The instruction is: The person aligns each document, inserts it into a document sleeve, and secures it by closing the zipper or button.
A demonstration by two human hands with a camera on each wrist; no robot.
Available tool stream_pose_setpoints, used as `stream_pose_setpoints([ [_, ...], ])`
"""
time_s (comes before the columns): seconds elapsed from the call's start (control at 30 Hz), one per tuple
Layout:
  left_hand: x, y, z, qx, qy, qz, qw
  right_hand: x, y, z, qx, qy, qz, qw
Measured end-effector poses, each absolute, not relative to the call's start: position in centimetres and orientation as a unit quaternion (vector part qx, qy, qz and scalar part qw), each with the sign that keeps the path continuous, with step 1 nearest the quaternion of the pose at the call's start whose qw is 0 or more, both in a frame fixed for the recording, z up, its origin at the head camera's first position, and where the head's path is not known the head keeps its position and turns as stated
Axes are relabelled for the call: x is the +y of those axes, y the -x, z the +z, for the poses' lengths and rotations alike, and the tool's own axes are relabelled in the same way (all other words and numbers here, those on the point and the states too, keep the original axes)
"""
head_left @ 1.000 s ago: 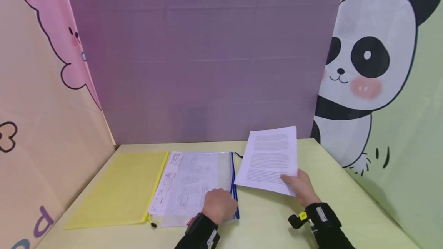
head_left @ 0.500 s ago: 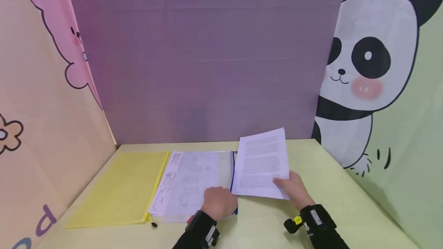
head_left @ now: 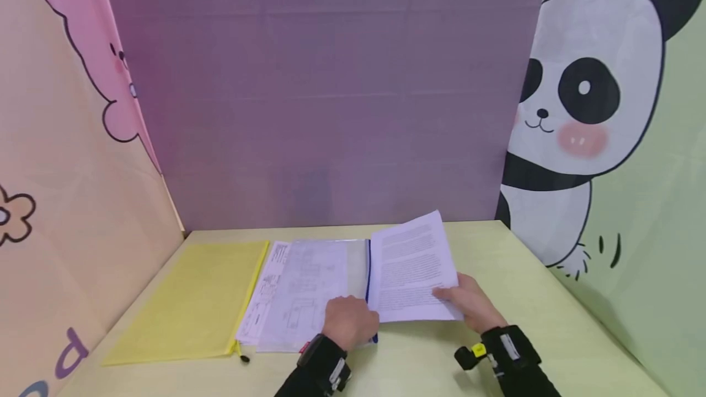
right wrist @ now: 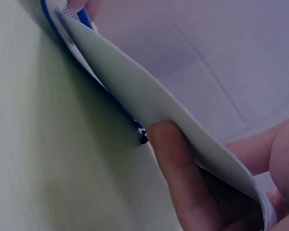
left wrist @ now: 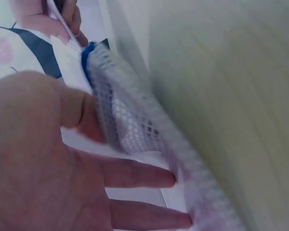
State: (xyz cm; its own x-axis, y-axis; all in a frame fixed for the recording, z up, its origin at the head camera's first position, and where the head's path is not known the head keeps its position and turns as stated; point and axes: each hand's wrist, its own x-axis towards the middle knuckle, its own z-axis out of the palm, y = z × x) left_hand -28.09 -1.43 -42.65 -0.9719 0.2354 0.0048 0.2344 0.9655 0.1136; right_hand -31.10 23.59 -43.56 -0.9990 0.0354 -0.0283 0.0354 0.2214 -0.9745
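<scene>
My left hand (head_left: pixel 350 322) holds the near right corner of a clear mesh zip document pouch (head_left: pixel 357 268) with a blue zip edge. In the left wrist view, the thumb and fingers are at the raised mesh layer (left wrist: pixel 135 125). My right hand (head_left: pixel 471 302) pinches a stack of printed papers (head_left: pixel 410 268) by its right side, tilted above the table. The stack's left edge meets the pouch's blue-edged opening. The right wrist view has the papers (right wrist: pixel 130 91) reaching between the two blue edges (right wrist: pixel 50 17). How far they reach inside is hidden.
A yellow zip pouch (head_left: pixel 187 305) lies flat at the left, its zip pull (head_left: pixel 244 358) near the front. Between the pouches shows a sheet with printed drawings (head_left: pixel 261 305). The table (head_left: pixel 513 287) ends at a purple backdrop (head_left: pixel 331 109).
My right hand has brought the papers leftward and lower, so their left edge now sits at the pouch's opening. My left hand has stayed at the pouch's corner.
</scene>
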Motion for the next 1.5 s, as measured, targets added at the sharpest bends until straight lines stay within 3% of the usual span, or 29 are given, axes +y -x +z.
stream_pose_setpoints([
  [0.17, -1.1, 27.7, -42.8, 0.991, -0.084, 0.100, -0.006, 23.6, 30.6, -43.1, -0.772, 0.011, 0.635, -0.019],
  [0.53, -1.8, 28.4, -42.2, 0.990, -0.098, 0.098, -0.005, 24.1, 30.2, -42.5, -0.770, -0.012, 0.635, -0.064],
  [1.13, -1.7, 28.1, -42.4, 0.989, -0.061, 0.137, 0.000, 25.0, 30.2, -43.0, -0.759, -0.022, 0.645, -0.091],
  [1.5, -1.8, 28.3, -42.5, 0.988, -0.111, 0.105, -0.003, 24.3, 30.6, -43.5, -0.756, -0.030, 0.648, -0.089],
])
